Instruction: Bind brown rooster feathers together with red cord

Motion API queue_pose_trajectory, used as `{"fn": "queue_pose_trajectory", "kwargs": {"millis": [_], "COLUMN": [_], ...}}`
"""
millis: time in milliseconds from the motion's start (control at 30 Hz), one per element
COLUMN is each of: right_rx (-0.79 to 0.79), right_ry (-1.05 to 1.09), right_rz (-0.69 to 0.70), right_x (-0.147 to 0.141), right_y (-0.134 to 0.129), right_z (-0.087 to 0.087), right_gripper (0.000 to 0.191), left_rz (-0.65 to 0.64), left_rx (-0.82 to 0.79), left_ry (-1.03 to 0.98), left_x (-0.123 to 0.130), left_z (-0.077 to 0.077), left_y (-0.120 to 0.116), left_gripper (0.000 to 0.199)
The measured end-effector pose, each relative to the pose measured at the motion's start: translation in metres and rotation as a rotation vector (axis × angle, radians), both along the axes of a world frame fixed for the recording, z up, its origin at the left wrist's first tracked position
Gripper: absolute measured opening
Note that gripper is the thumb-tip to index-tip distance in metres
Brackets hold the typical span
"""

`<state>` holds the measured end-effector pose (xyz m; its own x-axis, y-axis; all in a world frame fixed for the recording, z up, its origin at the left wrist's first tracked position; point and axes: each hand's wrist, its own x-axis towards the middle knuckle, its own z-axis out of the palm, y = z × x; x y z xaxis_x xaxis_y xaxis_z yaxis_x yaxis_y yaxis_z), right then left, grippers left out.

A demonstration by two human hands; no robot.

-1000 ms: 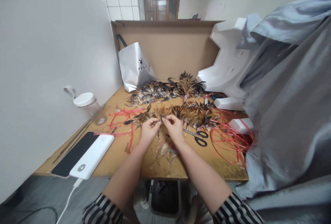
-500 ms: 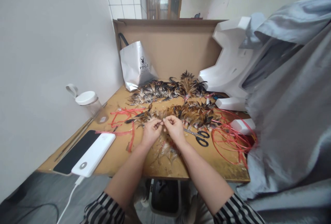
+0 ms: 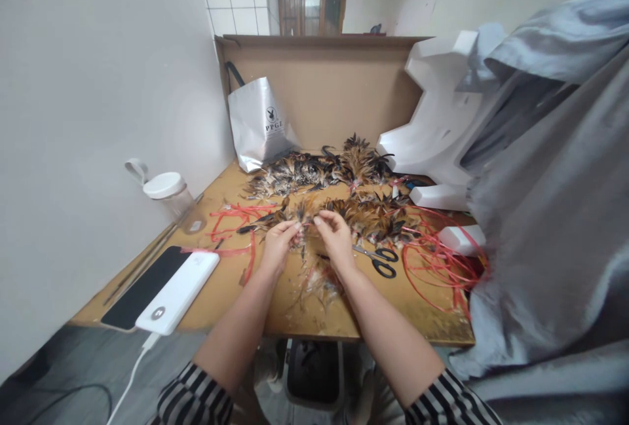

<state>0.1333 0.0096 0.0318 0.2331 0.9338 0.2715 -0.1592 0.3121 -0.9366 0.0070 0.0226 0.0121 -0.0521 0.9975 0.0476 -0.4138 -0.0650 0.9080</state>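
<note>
Over the middle of the wooden table, my left hand [image 3: 278, 245] is closed in a pinch on a small bundle of brown feathers [image 3: 305, 206], whose tips point away from me. A short red strip [image 3: 308, 222] spans the gap between my hands. My right hand [image 3: 335, 239] pinches the strip's other end between thumb and forefinger. Just behind and to the right lies a row of brown and black feather bunches [image 3: 376, 215]. Black-handled scissors [image 3: 384, 261] rest beside my right hand. Loose feathers [image 3: 319, 284] are scattered below my hands.
Cut red strips [image 3: 236, 212] lie left, a tangle of red strips [image 3: 442, 264] right. More feathers [image 3: 304, 173] line the back by a silver bag [image 3: 258, 120]. A jar [image 3: 170, 192], phone [image 3: 142, 291], and white power bank [image 3: 177, 294] stand left; white foam [image 3: 432, 110] stands right.
My hands have moved slightly apart, the left one leftward. The red strip now shows stretched between them, and the feather bundle is more visible.
</note>
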Motion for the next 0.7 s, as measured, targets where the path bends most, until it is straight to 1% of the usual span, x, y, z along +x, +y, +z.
{"fn": "queue_pose_trajectory", "kwargs": {"millis": [67,133,300,467,600,700], "right_rx": [-0.051,-0.073,-0.113,-0.121,-0.131,-0.118], "right_ry": [-0.004,0.007,0.064,0.042,0.079,0.066], "right_rz": [0.102,0.155,0.158,0.165,0.134,0.146], "right_x": [-0.0028,-0.0048,-0.0049,-0.0043,-0.005,-0.0054], "right_y": [-0.0011,-0.0022,-0.001,0.001,0.0009,0.0013], "right_z": [-0.0005,-0.0008,-0.0036,-0.0061,-0.0053,-0.006], "right_gripper": [0.024,0.022,0.018,0.016,0.021,0.023], "left_rz": [-0.004,-0.004,-0.008,-0.042,-0.054,-0.059], "left_rx": [0.01,0.026,0.044,0.035,0.028,0.029], "left_ry": [0.013,0.048,0.11,0.087,0.065,0.06], "left_x": [0.0005,0.0011,0.0029,0.0044,0.0047,0.0049], "left_z": [-0.0011,-0.0028,-0.0042,-0.002,-0.0017,-0.0014], "left_y": [0.0004,0.0009,0.0008,-0.0017,-0.0029,-0.0035], "left_gripper": [0.025,0.024,0.024,0.023,0.024,0.025]}}
